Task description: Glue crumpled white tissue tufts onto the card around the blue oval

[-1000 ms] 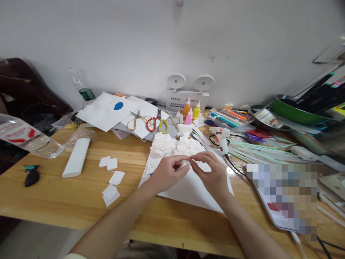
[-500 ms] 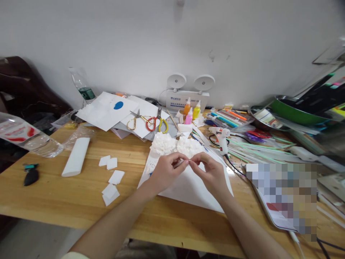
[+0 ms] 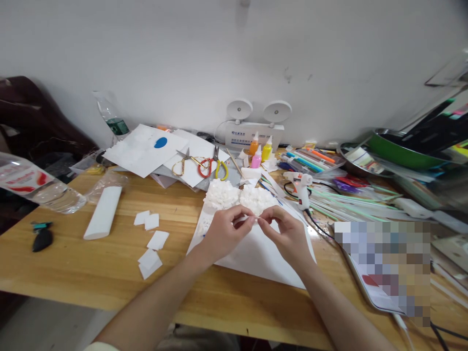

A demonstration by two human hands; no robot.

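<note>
White scrap (image 3: 244, 220) pinched by left hand (image 3: 223, 234), right hand (image 3: 287, 235); lamp label (image 3: 239, 139) text illegible.

Two hands were counted, the left hand (image 3: 222, 235) and the right hand (image 3: 287, 236), with one small white piece (image 3: 243, 222) pinched between them. Two white fluffy clumps (image 3: 221, 194) were counted mid-tabletop. Three paint bottles (image 3: 256, 158) and two pairs of scissors (image 3: 210, 167) were counted near the far edge, one glue gun (image 3: 302, 187) beside them, and one white block (image 3: 103, 213) toward the left edge.
</note>
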